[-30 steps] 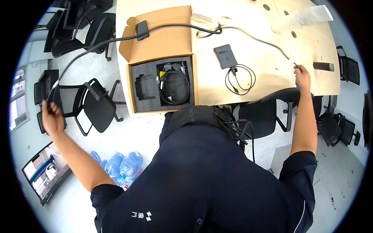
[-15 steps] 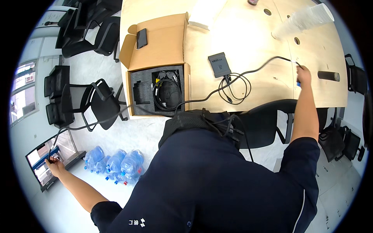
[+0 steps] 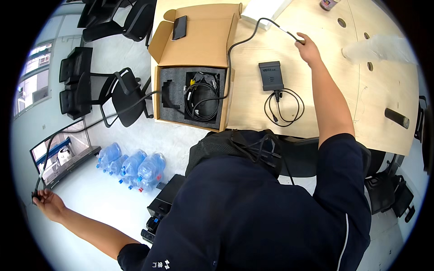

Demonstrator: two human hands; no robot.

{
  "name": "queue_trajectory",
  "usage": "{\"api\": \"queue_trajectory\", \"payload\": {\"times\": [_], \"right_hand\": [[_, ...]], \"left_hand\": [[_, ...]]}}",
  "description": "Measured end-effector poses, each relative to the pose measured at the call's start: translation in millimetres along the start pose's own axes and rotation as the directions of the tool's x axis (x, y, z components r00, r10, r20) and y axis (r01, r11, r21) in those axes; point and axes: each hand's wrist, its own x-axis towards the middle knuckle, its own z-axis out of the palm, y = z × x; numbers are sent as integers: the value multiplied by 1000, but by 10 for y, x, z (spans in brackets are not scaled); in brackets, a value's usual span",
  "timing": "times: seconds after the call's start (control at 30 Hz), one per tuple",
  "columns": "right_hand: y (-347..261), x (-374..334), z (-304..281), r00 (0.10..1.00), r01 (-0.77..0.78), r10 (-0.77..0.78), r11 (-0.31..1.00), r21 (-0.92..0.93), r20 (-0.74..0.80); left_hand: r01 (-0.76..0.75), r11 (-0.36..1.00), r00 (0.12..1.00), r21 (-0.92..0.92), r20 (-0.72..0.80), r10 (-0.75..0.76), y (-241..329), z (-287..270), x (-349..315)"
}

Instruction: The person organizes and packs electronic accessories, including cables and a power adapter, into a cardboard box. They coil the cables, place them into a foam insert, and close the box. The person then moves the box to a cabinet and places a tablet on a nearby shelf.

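Observation:
A long black cable [image 3: 229, 63] is stretched between my two hands, its middle passing over an open cardboard box [image 3: 156, 101]. Far out at the lower left, my left hand [image 3: 50, 207] is closed around one end, where a dark connector shows at the fingers. Above the table, my right hand [image 3: 309, 49] pinches the cable near its other end; that tip is partly hidden by the fingers. Inside the box, grey foam [image 3: 170, 74] surrounds a recess with more coiled cables [image 3: 189, 97] and a yellow piece. A dark grey interface box [image 3: 271, 77] with a looped lead lies right of it.
A phone [image 3: 179, 28] rests on the box's lid. On the table are a white box [image 3: 266, 11], a dark cylinder [image 3: 397, 118], a clear plastic roll [image 3: 379, 49] and a small jar [image 3: 329, 3]. Blue water bottles [image 3: 151, 169] and office chairs [image 3: 124, 97] stand on the floor.
My right hand has moved left and farther over the table. My left hand has gone slightly left and down. The cable between them has shifted from the table's near edge onto the box.

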Motion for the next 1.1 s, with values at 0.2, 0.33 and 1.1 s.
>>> {"api": "queue_trajectory", "payload": {"times": [0.2, 0.33, 1.1], "right_hand": [[240, -136, 587, 969, 125, -154, 981, -151, -195], [323, -664, 668, 923, -82, 16, 985, -155, -384], [-604, -2178, 1002, 994, -71, 22, 861, 503, 103]], "left_hand": [[263, 957, 924, -120, 318, -214, -397, 912, -933], [447, 862, 833, -239, 463, -304, -911, 1520, -1581], [865, 495, 371, -87, 775, -512, -1504, 3148, -3143]]}}
